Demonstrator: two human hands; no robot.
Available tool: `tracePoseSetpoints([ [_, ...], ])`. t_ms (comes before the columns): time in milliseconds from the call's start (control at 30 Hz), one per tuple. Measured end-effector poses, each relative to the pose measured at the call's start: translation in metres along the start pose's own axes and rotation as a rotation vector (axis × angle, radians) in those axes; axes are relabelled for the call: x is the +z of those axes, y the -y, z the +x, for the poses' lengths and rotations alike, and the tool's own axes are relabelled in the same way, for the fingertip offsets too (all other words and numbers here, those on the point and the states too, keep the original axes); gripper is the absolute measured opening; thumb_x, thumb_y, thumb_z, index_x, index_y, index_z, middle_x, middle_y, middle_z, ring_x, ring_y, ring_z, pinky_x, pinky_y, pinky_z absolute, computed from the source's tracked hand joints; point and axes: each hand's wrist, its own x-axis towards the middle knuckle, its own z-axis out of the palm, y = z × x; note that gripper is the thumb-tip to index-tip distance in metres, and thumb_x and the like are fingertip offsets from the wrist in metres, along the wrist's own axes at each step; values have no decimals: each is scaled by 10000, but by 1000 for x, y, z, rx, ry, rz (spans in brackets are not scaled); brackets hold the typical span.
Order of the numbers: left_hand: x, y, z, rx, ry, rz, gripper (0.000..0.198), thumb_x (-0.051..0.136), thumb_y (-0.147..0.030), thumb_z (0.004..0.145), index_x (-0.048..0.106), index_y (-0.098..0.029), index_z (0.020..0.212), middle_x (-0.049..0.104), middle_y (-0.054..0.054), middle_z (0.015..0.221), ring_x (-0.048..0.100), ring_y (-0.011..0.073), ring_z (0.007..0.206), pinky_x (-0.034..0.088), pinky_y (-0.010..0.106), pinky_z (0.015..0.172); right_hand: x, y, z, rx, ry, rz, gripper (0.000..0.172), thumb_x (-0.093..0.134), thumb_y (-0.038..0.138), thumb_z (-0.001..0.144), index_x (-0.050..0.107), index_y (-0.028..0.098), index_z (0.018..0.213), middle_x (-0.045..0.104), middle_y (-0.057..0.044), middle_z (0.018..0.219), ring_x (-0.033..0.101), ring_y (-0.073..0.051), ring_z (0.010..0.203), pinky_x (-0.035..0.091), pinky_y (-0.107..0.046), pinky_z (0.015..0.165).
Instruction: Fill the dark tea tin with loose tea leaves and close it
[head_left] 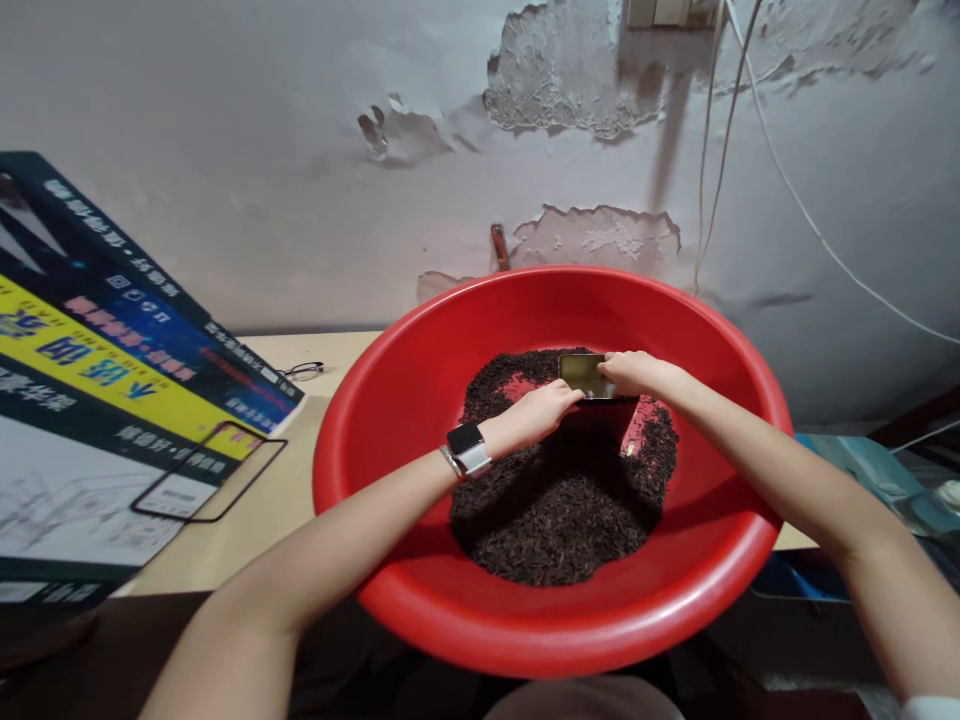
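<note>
Your left hand point(544, 408) and right hand point(634, 372) both grip a card point(583, 374), held on edge over the dark grains point(559, 500) inside the red basin point(390, 400). Left of the basin lies a box point(112, 380) on the counter point(247, 510).

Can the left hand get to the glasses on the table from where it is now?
Probably yes, but not straight away: the left hand is down inside the red basin touching the card. It must lift over the rim; the glasses lie just outside.
</note>
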Motion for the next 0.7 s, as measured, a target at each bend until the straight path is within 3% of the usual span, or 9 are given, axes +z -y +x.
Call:
tracePoseSetpoints([
  [100,0,5,0,38,-14,34,235,450,-150,949,625,-132,1105,663,117,1051,616,196,961,488,321,843,2,9,0,48,-59,-35,286,463,125,890,689,128,1064,677,-188,1054,664,-264,981,469,-298,734],
  [200,2,5,0,76,-91,71,216,493,-232,952,638,-143,1085,666,117,1092,593,219,1029,467,384,919,-8,6,-3,41,-178,66,228,482,147,880,701,152,945,669,-161,1044,652,-267,977,470,-304,744],
  [333,0,-4,-1,0,-270,-15,229,508,-283,950,614,-145,1099,637,117,1152,556,236,1109,442,411,976,-22,-6,-9,-63,-538,410,137,519,138,851,646,158,898,653,-99,1028,629,-194,947,466,-277,788],
  [433,-4,-14,-2,-142,-387,-220,278,504,-306,949,550,-138,1166,609,119,1179,564,220,1098,460,382,960,-24,-6,-9,-143,-645,760,100,517,100,809,576,158,864,652,-44,896,624,-146,835,480,-266,761],
  [567,-11,-18,-3,-221,-373,-328,307,612,-330,877,542,-156,1120,603,98,1136,572,223,1059,479,371,916,-19,1,-2,-203,-686,1116,46,527,197,803,509,179,841,638,-27,875,610,-144,798,510,-279,688],
  [700,-13,-12,-3,-169,-308,-300,35,563,-207,878,564,-173,886,621,60,1044,576,196,987,478,333,865,-23,-2,-4,-94,-821,1097,43,513,186,778,518,176,820,634,-36,855,597,-163,806,504,-330,752],
])
